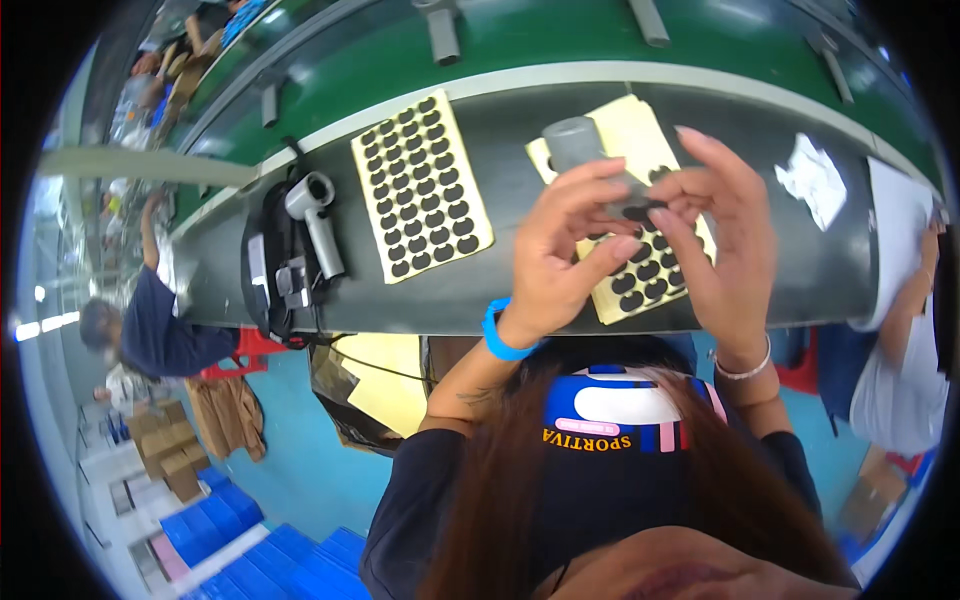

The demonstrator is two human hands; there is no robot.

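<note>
Grey housing projects just beyond the fingers of a worker's left hand, which curls around its near end, while the right hand pinches a small black patch between the two hands, above a yellow sheet on the dark worktop.

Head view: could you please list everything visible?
Bench: one, dark, centre
Sticker sheets: at least two, cream, black-dotted, bench
Belt: one, green, beyond bench
Tubes: at least six, grey, bench, belt
Bag: one, black, bench left
Crumpled paper: one, white, bench right
Bin: one, black, floor left
Boxes: several, brown, floor left
Containers: several, blue, lower left
Seats: at least two, red, both sides
People: several, varied clothes, both sides
Left hand: one, bare, centre
Right hand: one, bare, centre
</note>
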